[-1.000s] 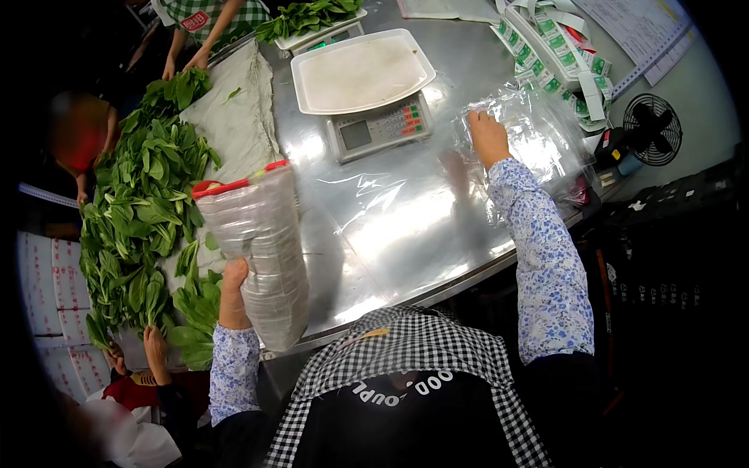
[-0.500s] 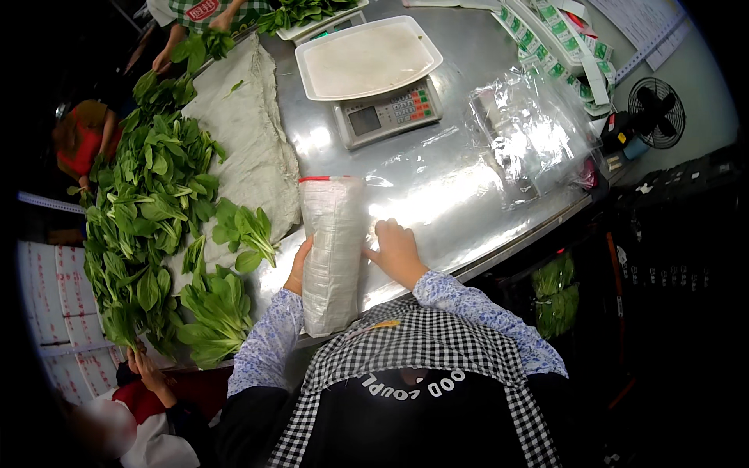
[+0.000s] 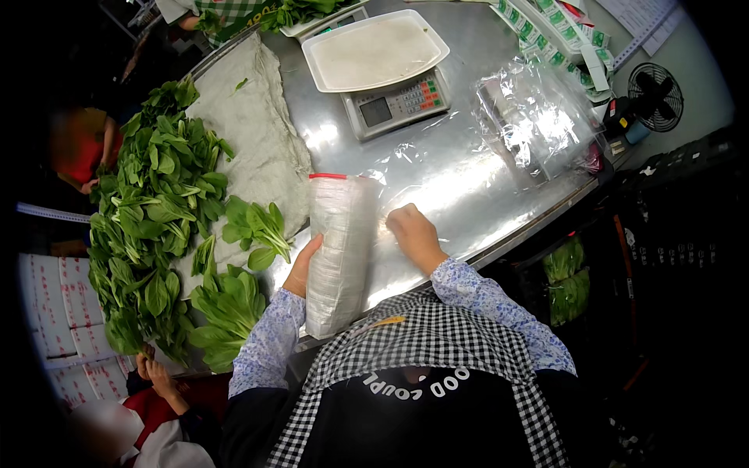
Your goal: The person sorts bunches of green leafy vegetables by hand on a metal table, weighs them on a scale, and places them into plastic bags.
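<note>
A long white bundle (image 3: 340, 261), wrapped in shiny plastic with a red strip across its far end, lies in front of me, its near end at the table edge. My left hand (image 3: 301, 269) is closed round its left side, fingers partly hidden beneath it. Just to the right, apart from the bundle, my right hand (image 3: 416, 236) is low over the metal table with its fingers curled in. A faint sheen like clear film shows between that hand and the bundle; what the fingertips hold, if anything, is hidden.
A digital scale (image 3: 399, 104) with a white tray (image 3: 374, 51) stands ahead. Clear plastic bags (image 3: 534, 125) lie right, below label strips (image 3: 558, 31) and a small black fan (image 3: 655, 97). Leafy greens (image 3: 160, 210) and a pale cloth (image 3: 253, 125) cover the left, where co-workers' hands (image 3: 160, 378) show.
My right hand has moved a little right, away from the bundle, and its thumb no longer reaches toward it. My left hand keeps its hold. The whole view has shifted slightly.
</note>
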